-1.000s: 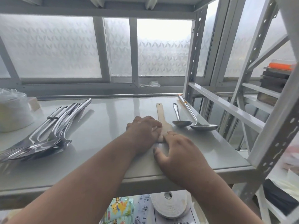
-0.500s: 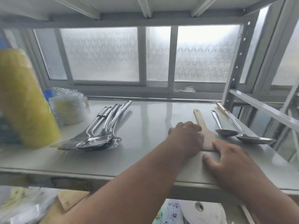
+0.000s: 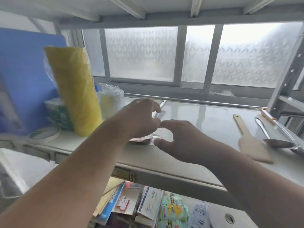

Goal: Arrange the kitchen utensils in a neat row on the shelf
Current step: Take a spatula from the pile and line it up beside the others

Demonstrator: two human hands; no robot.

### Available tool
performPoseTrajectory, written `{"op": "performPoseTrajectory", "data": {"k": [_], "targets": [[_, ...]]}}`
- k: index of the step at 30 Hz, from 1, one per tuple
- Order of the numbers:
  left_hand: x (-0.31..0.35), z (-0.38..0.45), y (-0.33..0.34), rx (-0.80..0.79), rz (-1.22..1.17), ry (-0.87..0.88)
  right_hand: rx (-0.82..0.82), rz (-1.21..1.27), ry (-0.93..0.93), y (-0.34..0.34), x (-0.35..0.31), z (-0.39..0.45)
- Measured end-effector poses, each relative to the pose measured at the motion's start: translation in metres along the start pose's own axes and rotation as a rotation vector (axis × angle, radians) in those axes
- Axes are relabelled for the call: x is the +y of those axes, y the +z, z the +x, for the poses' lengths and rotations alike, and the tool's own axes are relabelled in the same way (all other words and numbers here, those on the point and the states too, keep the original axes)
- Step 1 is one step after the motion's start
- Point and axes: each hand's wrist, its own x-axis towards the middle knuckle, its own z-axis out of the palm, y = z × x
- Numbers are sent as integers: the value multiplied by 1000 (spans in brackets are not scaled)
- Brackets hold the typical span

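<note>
- Both hands are over the pile of metal utensils [image 3: 144, 140] at the middle of the white shelf [image 3: 205, 122]; the hands hide most of the pile and the picture is blurred there
- The left hand [image 3: 139, 119] reaches over the pile with fingers curled downward; one shiny handle [image 3: 162, 103] sticks out on its far side, but I cannot tell whether the fingers grip anything
- The right hand [image 3: 179, 139] hovers just right of the pile, thumb and fingers curved apart in a wide C, holding nothing that can be seen
- On the right part of the shelf, well apart from the pile, three utensils lie side by side with handles pointing far: a wooden spatula [image 3: 246, 142], then a metal spoon [image 3: 269, 137], then a ladle [image 3: 283, 132] near the right post
- At the left end stand a yellow bag [image 3: 75, 89], a blue board [image 3: 24, 76], a wrapped stack of cups [image 3: 111, 102] and a tape roll [image 3: 44, 135]
</note>
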Motion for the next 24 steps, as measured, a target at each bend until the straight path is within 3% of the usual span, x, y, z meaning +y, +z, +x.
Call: {"op": "performPoseTrajectory", "data": {"k": [6, 11, 14, 17, 19, 24], "targets": [[-79, -39, -10, -232, -59, -122, -115, 8, -106, 38, -39, 43], [-88, -48, -8, -210, -70, -62, -51, -114, -178, 53, -43, 52], [-88, -50, -3, -123, 20, -81, -14, -30, -160, 54, -42, 47], [-77, -48, 3, 13, 78, -93, 64, -140, -191, 53, -29, 42], [-63, -44, 4, 72, 79, -71, 163, -189, -223, 45, -20, 39], [-16, -35, 7, 293, 240, 93, 438, -26, -243, 13, 2, 19]]}}
